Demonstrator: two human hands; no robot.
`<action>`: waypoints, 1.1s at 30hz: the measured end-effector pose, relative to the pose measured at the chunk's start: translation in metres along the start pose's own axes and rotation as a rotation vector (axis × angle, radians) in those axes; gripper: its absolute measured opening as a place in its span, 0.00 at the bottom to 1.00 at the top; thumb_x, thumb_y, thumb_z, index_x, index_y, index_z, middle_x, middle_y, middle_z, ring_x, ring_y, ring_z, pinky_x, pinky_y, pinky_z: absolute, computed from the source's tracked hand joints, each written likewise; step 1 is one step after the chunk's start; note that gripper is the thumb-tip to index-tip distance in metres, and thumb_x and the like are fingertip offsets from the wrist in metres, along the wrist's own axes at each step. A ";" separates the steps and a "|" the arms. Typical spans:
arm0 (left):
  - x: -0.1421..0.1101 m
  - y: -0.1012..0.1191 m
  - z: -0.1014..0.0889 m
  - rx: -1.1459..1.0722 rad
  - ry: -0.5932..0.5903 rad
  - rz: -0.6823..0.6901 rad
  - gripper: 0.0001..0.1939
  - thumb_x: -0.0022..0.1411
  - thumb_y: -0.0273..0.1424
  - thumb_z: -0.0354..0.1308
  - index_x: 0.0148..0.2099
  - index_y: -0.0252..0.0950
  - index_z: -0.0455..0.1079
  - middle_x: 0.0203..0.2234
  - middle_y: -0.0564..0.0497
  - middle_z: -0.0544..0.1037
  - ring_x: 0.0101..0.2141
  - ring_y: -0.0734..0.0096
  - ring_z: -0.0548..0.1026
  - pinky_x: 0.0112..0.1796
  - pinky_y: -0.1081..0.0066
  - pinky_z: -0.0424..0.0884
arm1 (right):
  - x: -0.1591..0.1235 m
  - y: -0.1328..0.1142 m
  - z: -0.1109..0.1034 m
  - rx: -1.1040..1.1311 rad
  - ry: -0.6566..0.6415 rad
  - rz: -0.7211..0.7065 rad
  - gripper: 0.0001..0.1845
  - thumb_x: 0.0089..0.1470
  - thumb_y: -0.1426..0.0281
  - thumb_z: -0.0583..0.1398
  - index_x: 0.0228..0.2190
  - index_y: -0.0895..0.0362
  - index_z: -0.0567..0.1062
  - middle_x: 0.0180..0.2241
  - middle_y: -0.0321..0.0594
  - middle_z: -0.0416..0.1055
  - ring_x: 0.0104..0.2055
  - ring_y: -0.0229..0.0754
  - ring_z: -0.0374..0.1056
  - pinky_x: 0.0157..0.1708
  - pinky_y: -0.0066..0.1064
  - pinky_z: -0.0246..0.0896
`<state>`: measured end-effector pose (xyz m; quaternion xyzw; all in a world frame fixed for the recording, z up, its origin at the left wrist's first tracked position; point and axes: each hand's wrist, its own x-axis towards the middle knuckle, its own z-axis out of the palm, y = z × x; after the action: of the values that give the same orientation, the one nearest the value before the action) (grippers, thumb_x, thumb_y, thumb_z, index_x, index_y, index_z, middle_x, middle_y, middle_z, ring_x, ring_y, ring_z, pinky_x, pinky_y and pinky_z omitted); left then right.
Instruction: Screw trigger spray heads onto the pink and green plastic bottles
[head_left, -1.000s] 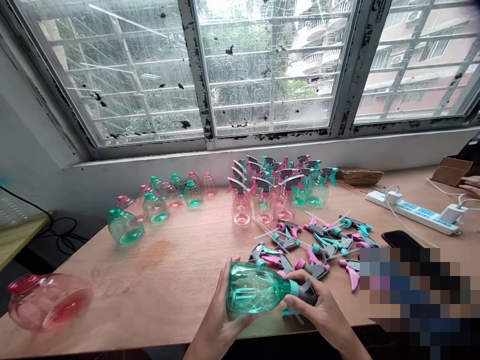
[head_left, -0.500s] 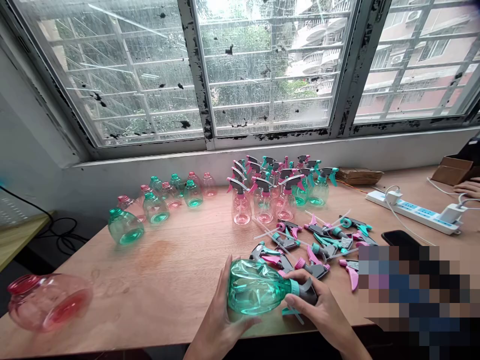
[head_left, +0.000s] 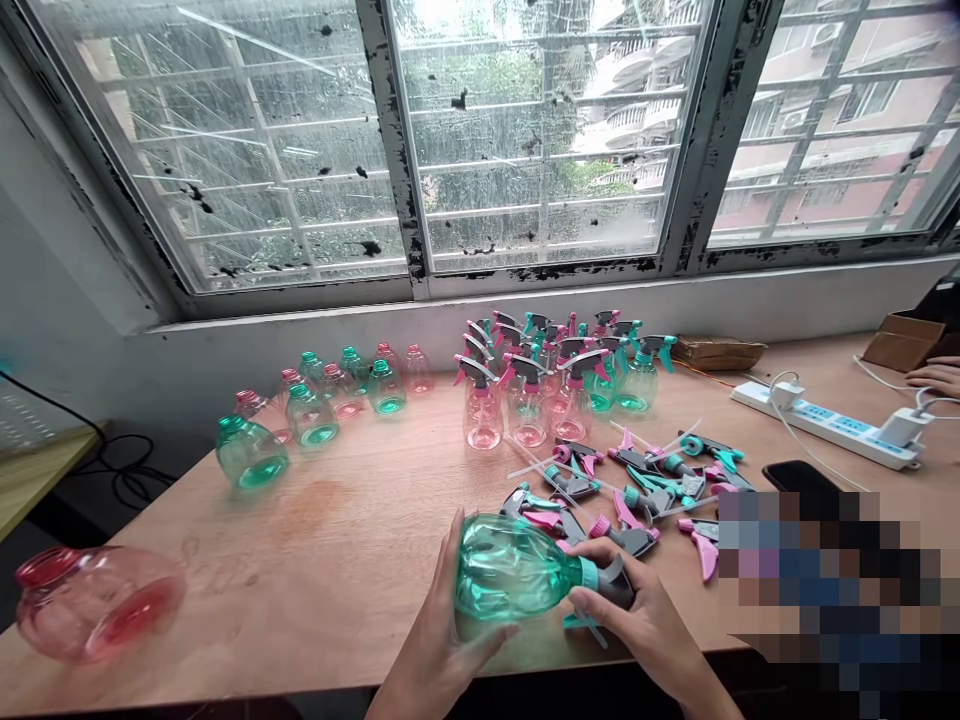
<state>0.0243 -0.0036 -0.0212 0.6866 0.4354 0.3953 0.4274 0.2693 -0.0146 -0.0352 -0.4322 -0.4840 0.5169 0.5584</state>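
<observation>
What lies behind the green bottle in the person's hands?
Loose grey, pink and teal sprayer heads lie there; the green bottle covers the pile's nearest part, so that stretch cannot be seen.

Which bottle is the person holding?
The teal bottle with the grey trigger head, cradled between the left hand and right hand; every other bottle sits on the table.

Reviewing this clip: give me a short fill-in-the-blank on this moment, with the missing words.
The left hand and right hand hold a ____ plastic bottle.
Its trigger sprayer is mainly ____ with a teal collar.
A pink bottle lies near the ____ end of the table.

green; gray; left
</observation>
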 end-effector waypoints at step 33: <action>-0.002 0.000 -0.001 -0.113 -0.001 -0.058 0.52 0.60 0.43 0.68 0.74 0.53 0.37 0.70 0.46 0.56 0.68 0.46 0.57 0.68 0.49 0.48 | -0.002 -0.006 0.002 0.039 -0.019 0.015 0.21 0.46 0.57 0.73 0.38 0.55 0.80 0.25 0.30 0.71 0.25 0.38 0.68 0.24 0.26 0.73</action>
<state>0.0234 -0.0051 -0.0212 0.6488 0.4320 0.4062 0.4770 0.2688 -0.0172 -0.0290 -0.4196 -0.4760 0.5345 0.5583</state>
